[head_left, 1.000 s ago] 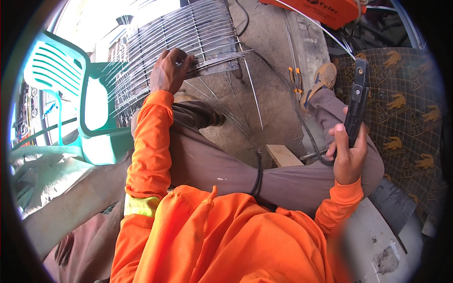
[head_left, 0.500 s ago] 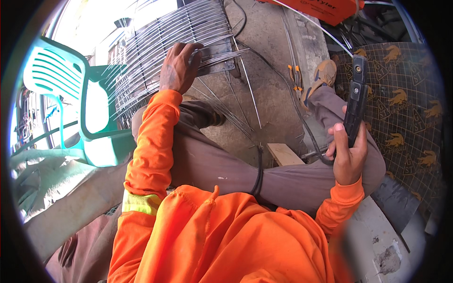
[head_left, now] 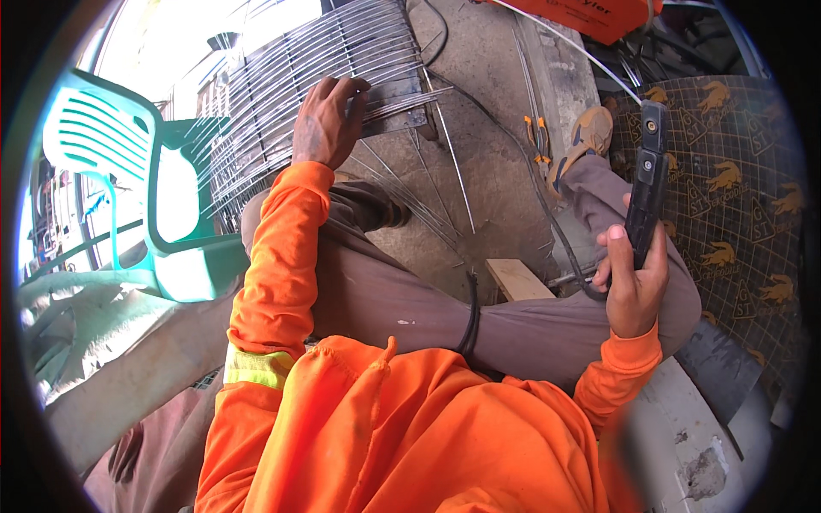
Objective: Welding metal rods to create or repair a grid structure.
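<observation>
My right hand (head_left: 634,286) is closed around a black welding electrode holder (head_left: 647,184), raised above my bent right leg. From its tip a thin pale welding rod (head_left: 571,50) runs up and to the left. My left hand (head_left: 328,120) is at the near side of a grid of thin metal rods (head_left: 329,47), its fingers curled over a small bundle of loose metal rods (head_left: 406,104) that sticks out to its right. The palm and part of the fingertips are hidden. Beneath the bundle lies a dark metal plate (head_left: 395,126).
A green plastic chair (head_left: 154,171) stands at the left. Pliers with orange handles (head_left: 537,141) and loose rods lie on the concrete floor (head_left: 479,205), crossed by a black cable (head_left: 513,145). An orange box (head_left: 590,17) is at the far right, above a dark printed board (head_left: 727,197).
</observation>
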`<state>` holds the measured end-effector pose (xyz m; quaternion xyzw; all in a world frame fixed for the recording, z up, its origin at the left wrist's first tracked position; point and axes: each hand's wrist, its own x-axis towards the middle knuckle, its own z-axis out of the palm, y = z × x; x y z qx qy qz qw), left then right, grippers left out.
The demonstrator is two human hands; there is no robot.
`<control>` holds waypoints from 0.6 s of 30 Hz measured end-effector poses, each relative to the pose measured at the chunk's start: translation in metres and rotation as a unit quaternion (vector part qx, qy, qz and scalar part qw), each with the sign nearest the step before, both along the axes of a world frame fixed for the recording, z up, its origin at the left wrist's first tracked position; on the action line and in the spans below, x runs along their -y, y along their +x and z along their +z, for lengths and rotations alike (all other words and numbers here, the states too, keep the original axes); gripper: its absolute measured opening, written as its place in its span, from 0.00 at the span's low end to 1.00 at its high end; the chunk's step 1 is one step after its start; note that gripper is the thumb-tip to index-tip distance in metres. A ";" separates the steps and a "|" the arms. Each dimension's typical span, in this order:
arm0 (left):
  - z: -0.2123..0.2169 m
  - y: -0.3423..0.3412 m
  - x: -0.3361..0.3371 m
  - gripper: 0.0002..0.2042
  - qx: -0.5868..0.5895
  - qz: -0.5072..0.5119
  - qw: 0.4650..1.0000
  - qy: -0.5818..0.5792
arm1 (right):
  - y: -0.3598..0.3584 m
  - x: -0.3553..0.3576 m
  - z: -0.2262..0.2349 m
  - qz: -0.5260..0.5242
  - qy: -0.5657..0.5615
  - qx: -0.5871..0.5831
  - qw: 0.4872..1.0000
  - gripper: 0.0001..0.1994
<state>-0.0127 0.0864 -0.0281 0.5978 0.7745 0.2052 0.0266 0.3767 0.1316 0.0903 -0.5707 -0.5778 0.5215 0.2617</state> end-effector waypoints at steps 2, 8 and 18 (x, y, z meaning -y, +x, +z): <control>0.001 0.001 -0.001 0.08 -0.001 0.000 1.000 -0.003 | 0.000 0.000 0.000 -0.002 0.003 0.000 1.000 0.22; 0.003 0.002 -0.001 0.09 0.001 0.003 1.000 0.002 | 0.001 0.000 0.002 0.000 -0.002 0.002 1.000 0.22; 0.004 0.014 -0.003 0.09 -0.032 -0.004 0.999 0.021 | 0.003 0.003 -0.001 0.016 0.019 0.001 1.000 0.21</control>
